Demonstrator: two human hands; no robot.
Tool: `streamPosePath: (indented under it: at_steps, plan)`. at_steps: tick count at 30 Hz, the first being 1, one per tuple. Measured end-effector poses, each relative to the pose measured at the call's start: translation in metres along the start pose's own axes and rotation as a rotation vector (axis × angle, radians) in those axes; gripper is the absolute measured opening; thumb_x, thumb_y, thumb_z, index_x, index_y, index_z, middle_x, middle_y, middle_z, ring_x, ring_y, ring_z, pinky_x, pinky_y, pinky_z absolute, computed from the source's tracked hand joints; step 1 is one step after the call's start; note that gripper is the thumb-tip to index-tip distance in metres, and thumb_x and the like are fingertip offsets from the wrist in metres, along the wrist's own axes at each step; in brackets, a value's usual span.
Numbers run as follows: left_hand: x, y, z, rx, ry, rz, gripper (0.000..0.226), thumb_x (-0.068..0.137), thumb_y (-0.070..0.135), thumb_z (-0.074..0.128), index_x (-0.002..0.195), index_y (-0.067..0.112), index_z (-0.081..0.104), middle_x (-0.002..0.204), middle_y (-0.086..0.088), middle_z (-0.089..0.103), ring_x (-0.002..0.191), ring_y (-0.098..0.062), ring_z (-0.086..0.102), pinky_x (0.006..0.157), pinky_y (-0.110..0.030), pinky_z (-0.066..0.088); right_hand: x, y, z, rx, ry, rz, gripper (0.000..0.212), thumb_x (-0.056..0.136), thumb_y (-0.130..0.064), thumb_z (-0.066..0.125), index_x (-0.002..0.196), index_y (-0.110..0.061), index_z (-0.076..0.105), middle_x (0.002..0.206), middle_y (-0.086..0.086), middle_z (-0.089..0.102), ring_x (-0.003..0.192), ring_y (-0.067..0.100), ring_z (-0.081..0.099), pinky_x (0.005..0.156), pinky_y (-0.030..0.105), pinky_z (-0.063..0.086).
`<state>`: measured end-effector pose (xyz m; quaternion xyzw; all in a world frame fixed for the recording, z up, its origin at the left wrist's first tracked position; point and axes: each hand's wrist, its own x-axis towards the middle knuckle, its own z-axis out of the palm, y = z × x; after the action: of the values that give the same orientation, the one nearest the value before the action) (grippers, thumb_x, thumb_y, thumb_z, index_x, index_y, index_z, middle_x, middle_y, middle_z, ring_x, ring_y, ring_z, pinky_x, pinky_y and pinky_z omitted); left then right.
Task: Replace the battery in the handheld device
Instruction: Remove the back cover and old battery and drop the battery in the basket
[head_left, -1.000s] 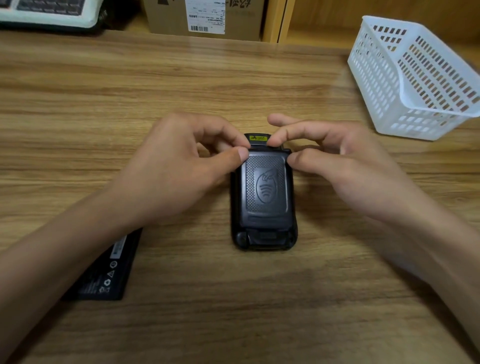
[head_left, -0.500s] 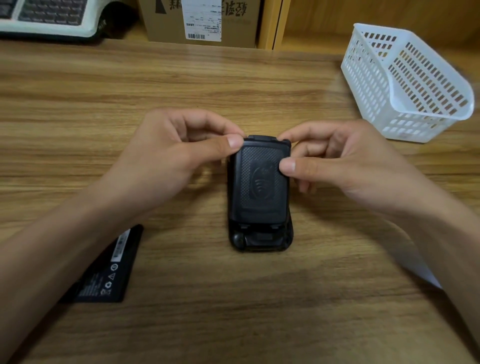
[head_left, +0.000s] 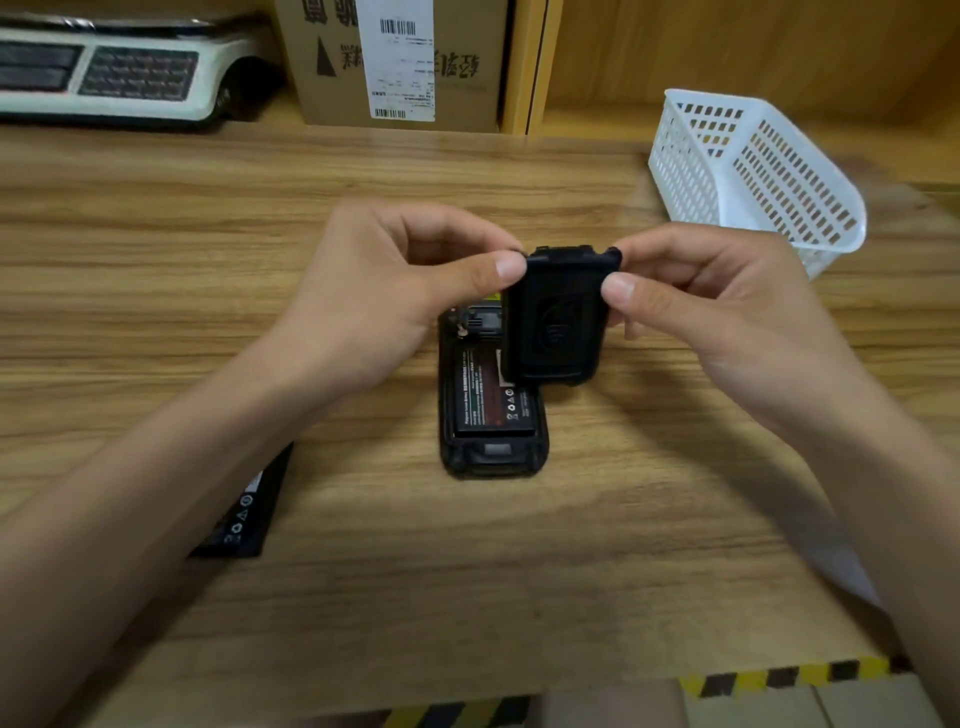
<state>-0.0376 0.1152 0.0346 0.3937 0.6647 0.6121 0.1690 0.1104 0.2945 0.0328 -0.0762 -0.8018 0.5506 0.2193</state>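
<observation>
Lying open, handheld device (head_left: 491, 457) shows labelled battery (head_left: 488, 400).

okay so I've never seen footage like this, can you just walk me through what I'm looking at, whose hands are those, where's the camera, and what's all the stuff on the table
There is no machine here: a person works with bare hands, and the one camera sits on their head, looking forward and down.

The left hand and right hand together pinch a black back cover, lifted clear of a black handheld device lying face down on the wooden table. With the cover off, a battery shows inside the device.

A second battery lies on the table under the left forearm, partly hidden. A white plastic basket stands at the far right. Behind the table are a cardboard box and what looks like a weighing scale with a keypad.
</observation>
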Motion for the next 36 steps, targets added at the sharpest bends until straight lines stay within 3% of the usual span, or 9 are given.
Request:
streamPosePath:
  at_steps: [3,7,11,15,19,23,27,31,36]
  plan:
    - [-0.003,0.008,0.013,0.147,-0.004,0.146,0.006,0.081,0.021,0.079,0.087,0.023,0.078,0.084,0.01,0.077,0.078,-0.005,0.068,0.07,-0.028,0.054,-0.014,-0.006,-0.012,-0.125,0.068,-0.089,0.015,0.085,-0.01,0.07,0.097,-0.019,0.073,0.087,-0.007,0.077,0.082,0.008,0.071,0.074,0.021,0.054]
    - [-0.013,0.01,0.036,0.274,0.004,0.322,0.011,0.08,0.021,0.08,0.088,0.027,0.077,0.083,0.011,0.075,0.074,-0.006,0.062,0.065,-0.012,0.04,-0.034,0.0,-0.03,-0.456,0.161,-0.261,0.014,0.084,-0.01,0.074,0.096,-0.018,0.074,0.082,-0.012,0.074,0.078,0.003,0.067,0.079,0.018,0.052]
    - [-0.019,-0.002,0.056,0.456,-0.03,0.536,0.011,0.08,0.023,0.081,0.091,0.023,0.08,0.087,0.008,0.076,0.083,-0.022,0.064,0.071,-0.044,0.05,-0.055,0.017,-0.047,-0.701,0.181,-0.448,0.015,0.083,-0.008,0.077,0.096,-0.003,0.076,0.092,0.002,0.075,0.081,0.01,0.069,0.08,0.024,0.054]
    - [-0.024,-0.016,0.068,0.653,-0.094,0.691,0.009,0.083,0.028,0.079,0.09,0.022,0.081,0.09,0.009,0.076,0.082,-0.02,0.063,0.067,-0.043,0.041,-0.069,0.037,-0.054,-0.792,0.147,-0.552,0.015,0.083,-0.001,0.075,0.098,0.001,0.075,0.1,0.01,0.075,0.09,0.02,0.073,0.085,0.031,0.056]
    - [-0.027,-0.025,0.076,0.751,-0.102,0.749,0.008,0.084,0.026,0.077,0.089,0.02,0.081,0.094,0.007,0.078,0.084,-0.023,0.068,0.07,-0.037,0.036,-0.078,0.052,-0.057,-0.89,0.074,-0.566,0.015,0.088,-0.007,0.069,0.1,-0.002,0.076,0.103,0.01,0.075,0.089,0.024,0.074,0.08,0.037,0.058]
    - [-0.03,-0.032,0.08,0.803,-0.158,0.771,0.006,0.081,0.021,0.079,0.086,0.018,0.081,0.092,0.004,0.079,0.082,-0.024,0.071,0.068,-0.042,0.045,-0.082,0.057,-0.057,-1.015,-0.021,-0.585,0.018,0.088,-0.013,0.067,0.099,-0.004,0.077,0.102,0.011,0.076,0.086,0.029,0.074,0.07,0.043,0.06]
    - [-0.034,-0.038,0.083,0.858,-0.245,0.74,0.008,0.078,0.015,0.083,0.085,0.012,0.079,0.09,-0.001,0.078,0.08,-0.024,0.072,0.068,-0.035,0.051,-0.085,0.058,-0.057,-1.106,-0.1,-0.583,0.021,0.085,-0.01,0.067,0.104,-0.005,0.076,0.104,0.013,0.075,0.087,0.033,0.073,0.065,0.045,0.06]
    - [-0.036,-0.033,0.084,0.925,-0.311,0.759,0.005,0.083,0.015,0.074,0.085,0.012,0.078,0.086,-0.002,0.075,0.077,-0.027,0.069,0.069,-0.036,0.053,-0.085,0.056,-0.057,-1.139,-0.163,-0.531,0.024,0.092,-0.015,0.058,0.108,-0.007,0.074,0.106,0.015,0.074,0.089,0.036,0.071,0.064,0.047,0.058]
    - [-0.038,-0.031,0.086,0.938,-0.317,0.751,0.011,0.083,0.016,0.068,0.082,0.011,0.078,0.083,-0.002,0.075,0.075,-0.027,0.069,0.068,-0.036,0.055,-0.09,0.054,-0.052,-1.152,-0.191,-0.47,0.026,0.08,-0.006,0.071,0.107,-0.007,0.074,0.107,0.014,0.073,0.089,0.036,0.071,0.059,0.047,0.058]
